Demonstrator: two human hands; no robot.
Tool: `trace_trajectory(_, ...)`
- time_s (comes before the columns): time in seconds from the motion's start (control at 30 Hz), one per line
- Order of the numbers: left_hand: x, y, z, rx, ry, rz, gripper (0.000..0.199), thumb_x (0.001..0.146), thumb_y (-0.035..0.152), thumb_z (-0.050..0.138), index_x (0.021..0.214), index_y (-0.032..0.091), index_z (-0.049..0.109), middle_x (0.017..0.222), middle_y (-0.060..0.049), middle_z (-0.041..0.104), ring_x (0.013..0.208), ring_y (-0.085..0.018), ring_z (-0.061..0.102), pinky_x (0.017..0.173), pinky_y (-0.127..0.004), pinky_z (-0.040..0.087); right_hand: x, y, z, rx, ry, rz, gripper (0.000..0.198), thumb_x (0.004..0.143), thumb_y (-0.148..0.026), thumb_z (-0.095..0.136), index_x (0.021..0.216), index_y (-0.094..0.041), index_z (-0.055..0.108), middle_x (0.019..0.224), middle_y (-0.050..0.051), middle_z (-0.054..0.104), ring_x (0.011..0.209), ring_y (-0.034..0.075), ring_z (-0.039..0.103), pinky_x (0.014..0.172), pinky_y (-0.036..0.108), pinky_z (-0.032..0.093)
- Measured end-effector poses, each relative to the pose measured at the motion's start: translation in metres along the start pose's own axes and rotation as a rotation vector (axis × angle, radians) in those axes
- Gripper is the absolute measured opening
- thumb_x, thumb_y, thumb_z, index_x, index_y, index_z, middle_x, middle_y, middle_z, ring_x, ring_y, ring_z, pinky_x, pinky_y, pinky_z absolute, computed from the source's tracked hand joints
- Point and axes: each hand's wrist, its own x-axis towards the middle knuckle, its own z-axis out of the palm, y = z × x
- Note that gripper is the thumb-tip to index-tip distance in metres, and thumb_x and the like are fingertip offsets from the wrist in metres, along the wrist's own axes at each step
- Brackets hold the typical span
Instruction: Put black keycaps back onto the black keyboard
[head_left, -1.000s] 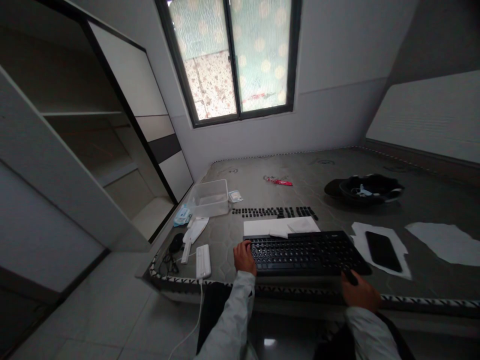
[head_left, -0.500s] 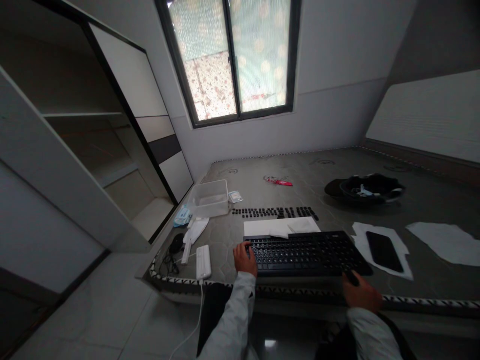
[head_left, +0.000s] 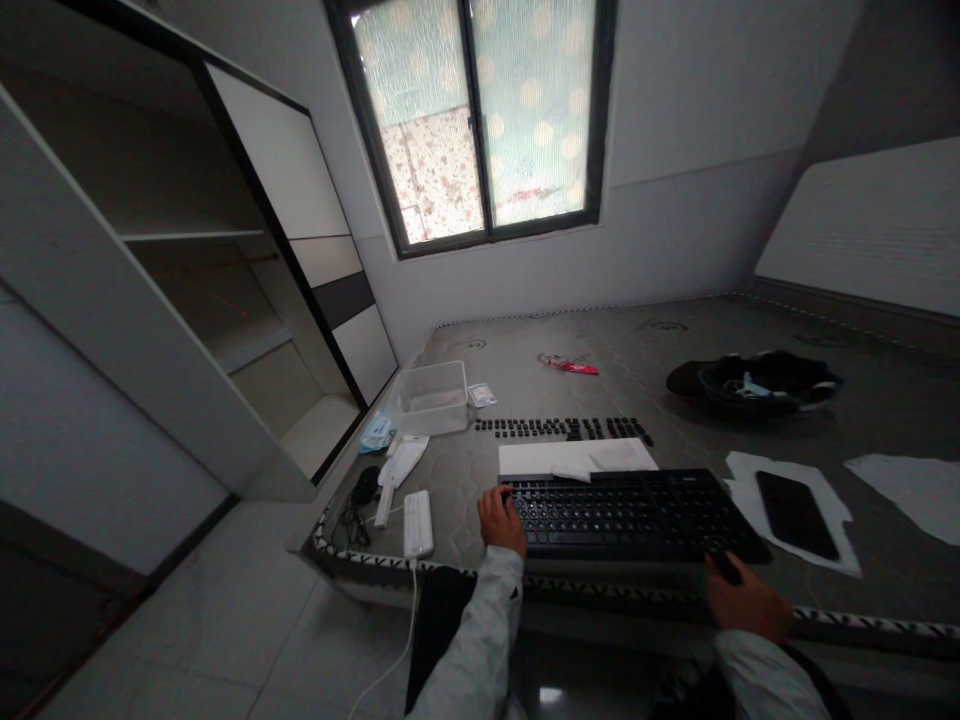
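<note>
The left hand [head_left: 501, 520] grips the keyboard's [head_left: 637, 512] left end, the right hand [head_left: 742, 600] its near right corner; a tilt could scatter the loose keycaps [head_left: 562, 428] behind it.

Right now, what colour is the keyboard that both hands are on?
Black, with pale key legends; the keyboard shows best in the head view, left hand at one end, right hand at the other.

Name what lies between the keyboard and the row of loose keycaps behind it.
White paper sheets lie between the keyboard and the loose keycaps, seen in the head view.
</note>
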Motion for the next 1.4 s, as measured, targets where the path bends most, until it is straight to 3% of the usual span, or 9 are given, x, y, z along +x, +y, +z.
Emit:
trace_trajectory(0.3,0.001,-0.003,0.003,0.011,0.008,0.016,0.023,0.090,0.010,0.043,0.099,0.020,0.062,0.098,-0.007,0.065,0.094,-0.023,0.057,0.086,-0.038,0.046,-0.004,-0.002,0.001,-0.020,-0.003,-0.003,0.054,0.091,-0.050,0.039,0.120,-0.015,0.068,0.098,0.018,0.072,0.092,0.035,0.065,0.077,0.040,0.047)
trace_trajectory(0.6,0.001,-0.001,0.001,0.005,-0.007,0.003,0.023,0.091,0.010,0.044,0.100,0.020,0.062,0.099,-0.007,0.065,0.095,-0.023,0.056,0.088,-0.038,0.046,-0.002,0.000,0.002,-0.001,-0.012,-0.001,0.053,0.090,-0.052,0.039,0.114,-0.018,0.071,0.093,0.017,0.073,0.087,0.034,0.066,0.071,0.038,0.047)
trace_trajectory(0.87,0.001,-0.002,0.000,0.002,-0.009,0.006,0.022,0.091,0.011,0.044,0.099,0.021,0.062,0.099,-0.007,0.065,0.094,-0.023,0.057,0.086,-0.038,0.046,0.000,0.003,0.006,0.026,-0.006,0.008,0.052,0.088,-0.052,0.041,0.115,-0.018,0.070,0.098,0.016,0.073,0.094,0.035,0.065,0.080,0.042,0.048)
trace_trajectory(1.4,0.000,-0.004,0.002,-0.003,0.003,-0.003,0.021,0.091,0.014,0.044,0.100,0.020,0.062,0.098,-0.008,0.066,0.096,-0.023,0.057,0.087,-0.038,0.046,0.000,0.000,0.001,-0.039,-0.008,-0.014,0.052,0.090,-0.053,0.038,0.107,-0.019,0.073,0.087,0.016,0.073,0.081,0.034,0.066,0.069,0.039,0.046)
